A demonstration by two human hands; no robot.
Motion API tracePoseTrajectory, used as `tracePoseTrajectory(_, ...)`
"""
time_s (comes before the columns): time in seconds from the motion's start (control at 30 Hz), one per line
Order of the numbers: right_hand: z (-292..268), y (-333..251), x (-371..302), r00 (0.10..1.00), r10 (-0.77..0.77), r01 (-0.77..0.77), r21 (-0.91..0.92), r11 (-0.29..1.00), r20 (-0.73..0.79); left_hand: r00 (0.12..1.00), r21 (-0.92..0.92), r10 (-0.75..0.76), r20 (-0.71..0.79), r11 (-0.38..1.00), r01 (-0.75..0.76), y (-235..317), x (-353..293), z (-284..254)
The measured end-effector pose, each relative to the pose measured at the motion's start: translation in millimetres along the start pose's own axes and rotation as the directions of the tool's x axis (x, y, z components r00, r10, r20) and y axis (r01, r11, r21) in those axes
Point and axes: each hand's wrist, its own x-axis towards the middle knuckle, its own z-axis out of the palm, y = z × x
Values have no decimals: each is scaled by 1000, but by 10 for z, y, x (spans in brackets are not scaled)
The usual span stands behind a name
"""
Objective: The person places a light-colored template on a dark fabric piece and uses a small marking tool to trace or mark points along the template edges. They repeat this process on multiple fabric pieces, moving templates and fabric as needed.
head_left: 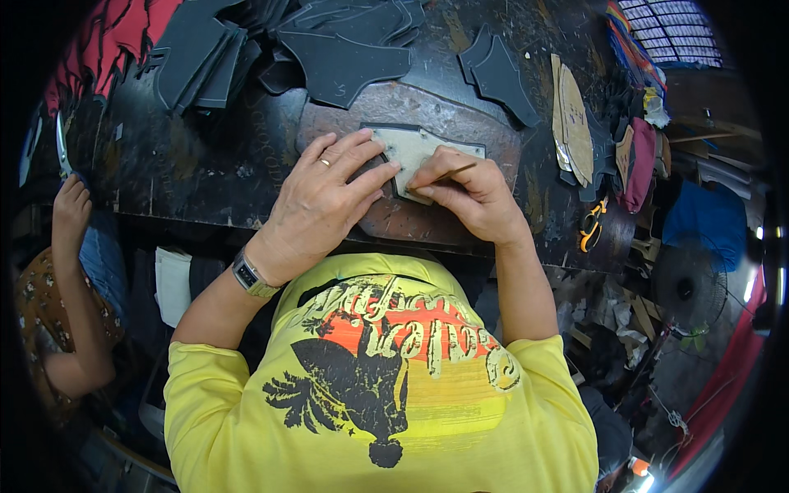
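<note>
My left hand (329, 185) lies with its fingers stretched out over the left side of a pale grey template (408, 148). Under the template, a dark piece of sheet material (398, 127) shows along the edges. At the template's right side, my right hand (470, 193) pinches a thin brown pencil-like stick (457, 172). The stick's working tip is hidden by my fingers. Both pieces rest on a worn, reddish-brown board (394, 218) on the dark table.
Dark cut pieces with pale outlines (345, 66) are heaped at the back, more (500, 78) to their right. Brown card patterns (571, 123) and orange-handled snips (592, 226) lie right. Red pieces (111, 45) sit far left, near another person's hand (72, 205) on scissors (62, 148).
</note>
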Motion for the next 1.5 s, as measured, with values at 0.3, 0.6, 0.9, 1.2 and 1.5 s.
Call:
tracePoseTrajectory(0.3, 176, -24, -18, 971, 76, -100, -96, 990, -227, 1000, -8, -1, 23, 1000, 1, 2, -21, 4)
tracePoseTrajectory(0.6, 167, -84, 75, 976, -26, -28, -241, 970, -216, 1000, -13, -6, 26, 1000, 6, 8, -22, 14)
tracePoseTrajectory(0.9, 352, -48, 228, 943, -169, 20, -459, 888, -286, 1000, -5, -11, -3, 1000, 11, 19, -45, 40)
tracePoseTrajectory(1.2, 444, 23, 431, 913, 39, -99, -128, 987, -406, 1000, -24, -15, -21, 1000, 14, 14, -42, 31)
tracePoseTrajectory(1.5, 189, -79, 358, 868, 183, 9, 384, 923, -461, 999, -57, -14, -45, 998, 11, -2, 15, -3)
